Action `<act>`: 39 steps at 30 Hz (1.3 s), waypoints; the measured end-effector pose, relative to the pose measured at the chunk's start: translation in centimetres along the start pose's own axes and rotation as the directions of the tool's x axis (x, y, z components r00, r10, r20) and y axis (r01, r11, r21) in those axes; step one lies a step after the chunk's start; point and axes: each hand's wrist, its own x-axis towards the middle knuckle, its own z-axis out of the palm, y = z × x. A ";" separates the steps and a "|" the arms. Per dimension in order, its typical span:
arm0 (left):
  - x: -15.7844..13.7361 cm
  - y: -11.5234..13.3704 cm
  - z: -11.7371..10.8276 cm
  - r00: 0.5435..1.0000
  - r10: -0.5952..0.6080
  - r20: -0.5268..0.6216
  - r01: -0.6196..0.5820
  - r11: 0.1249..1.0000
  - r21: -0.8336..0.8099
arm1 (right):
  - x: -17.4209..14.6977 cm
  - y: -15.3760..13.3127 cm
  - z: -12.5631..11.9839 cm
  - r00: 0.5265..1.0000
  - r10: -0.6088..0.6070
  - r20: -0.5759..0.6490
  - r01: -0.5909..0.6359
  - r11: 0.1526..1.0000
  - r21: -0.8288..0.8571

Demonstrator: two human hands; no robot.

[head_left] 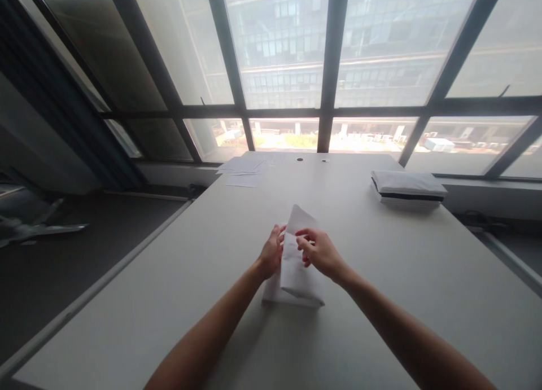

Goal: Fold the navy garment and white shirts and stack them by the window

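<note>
A folded white sheet, which looks like cloth [298,277], lies at the middle of the table in the head view. Its upper layer is raised and tilted, with a pointed corner at the far end. At the left edge of that layer is my left hand [271,253], its fingers partly hidden behind the fold and seeming to grip it. My right hand [319,252] is over the right side of the fold. Its fingers are bent and apart, with nothing visible between them; whether the fingertips touch the cloth is unclear.
Several loose white paper sheets [243,170] lie at the table's far left. A folded white stack with a dark band [409,188] sits at the far right. Beyond the white table [178,299] are large windows. A dark curtain [80,113] hangs at left.
</note>
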 end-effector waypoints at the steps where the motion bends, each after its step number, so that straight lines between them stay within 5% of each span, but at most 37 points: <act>1: 0.1 0.3 -0.4 0.995 -0.071 0.069 0.075 0.995 -0.058 | 0.4 0.9 0.1 0.998 -0.022 -0.060 0.019 0.998 -0.058; 3: 0.1 0.7 -1.2 0.963 -0.202 0.180 0.225 0.967 -0.121 | 1.0 2.9 -0.1 0.975 -0.101 -0.198 0.063 0.979 -0.193; 6: 0.2 0.6 -1.9 0.949 -0.291 0.123 0.306 0.943 -0.129 | 1.4 5.6 -0.5 0.934 -0.204 -0.294 0.091 0.930 -0.356; 9: 0.5 0.3 -2.3 0.945 -0.326 0.029 0.327 0.933 -0.149 | 1.4 7.0 -0.1 0.941 -0.191 -0.281 0.045 0.889 -0.455; 15: 1.2 0.0 -3.1 0.879 -0.469 0.081 0.474 0.847 -0.239 | 1.6 7.9 2.0 0.988 -0.071 -0.136 -0.030 0.778 -0.628; 22: 0.9 0.7 -2.6 0.973 -0.218 -0.070 0.214 0.974 -0.069 | 1.9 7.7 2.2 0.991 -0.038 -0.128 -0.062 0.721 -0.691; 26: 0.8 0.8 -2.5 0.977 -0.189 -0.096 0.192 0.981 0.028 | 3.6 6.5 1.4 0.973 -0.083 -0.217 -0.089 0.727 -0.680; 31: 1.4 -0.1 -3.3 0.987 -0.043 -0.155 0.083 0.961 0.262 | 4.8 7.7 2.5 0.984 -0.031 -0.174 -0.112 0.651 -0.751; 33: 1.6 -0.2 -3.7 0.974 0.104 -0.201 0.002 0.884 0.468 | 4.9 8.4 3.0 0.984 -0.056 -0.171 -0.101 0.618 -0.780; 35: 1.5 0.1 -3.9 0.919 0.337 -0.204 -0.091 0.687 0.721 | 5.0 8.6 3.1 0.983 -0.070 -0.169 -0.094 0.598 -0.796; 37: 1.4 0.4 -3.8 0.853 0.521 -0.029 -0.203 0.383 0.901 | 5.2 8.3 2.9 0.984 -0.063 -0.166 -0.096 0.596 -0.797; 39: 1.2 0.3 -3.6 0.834 0.500 0.234 -0.332 0.116 0.936 | 4.9 7.6 2.9 0.986 -0.048 -0.162 -0.100 0.611 -0.785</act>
